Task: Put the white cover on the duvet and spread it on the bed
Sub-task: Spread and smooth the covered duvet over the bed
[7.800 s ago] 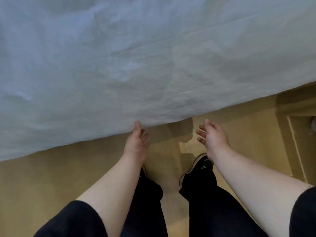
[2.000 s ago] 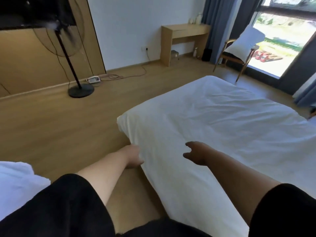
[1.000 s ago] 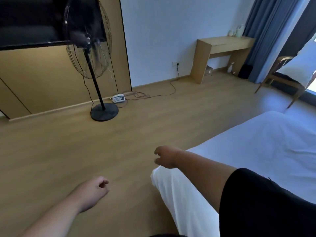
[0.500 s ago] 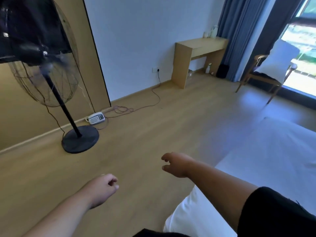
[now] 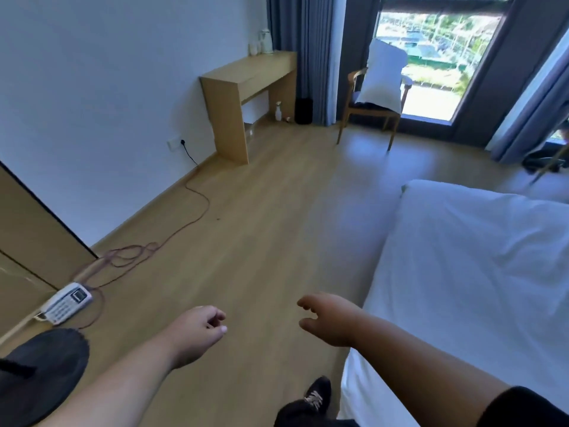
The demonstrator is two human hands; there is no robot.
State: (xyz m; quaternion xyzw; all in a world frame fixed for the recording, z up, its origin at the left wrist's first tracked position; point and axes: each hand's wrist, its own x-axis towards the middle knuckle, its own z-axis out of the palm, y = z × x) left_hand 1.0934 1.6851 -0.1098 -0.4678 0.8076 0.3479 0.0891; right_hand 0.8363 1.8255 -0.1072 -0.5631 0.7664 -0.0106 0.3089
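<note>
The white covered duvet (image 5: 468,272) lies spread over the bed along the right side, its edge hanging down toward the floor. My left hand (image 5: 197,331) hangs over the wooden floor with fingers loosely curled and holds nothing. My right hand (image 5: 326,318) is stretched forward just left of the bed edge, fingers relaxed, also holding nothing. Neither hand touches the fabric.
A fan's black round base (image 5: 43,368) sits at the lower left beside a white power strip (image 5: 66,302) with cables trailing over the floor. A wooden desk (image 5: 246,94) stands against the wall. A chair carrying a white pillow (image 5: 381,78) stands by the window.
Both hands have left the duvet edge they were at two seconds ago. The view has swung right along the bed's side, toward the window and chair; the fan has slid to the left edge.
</note>
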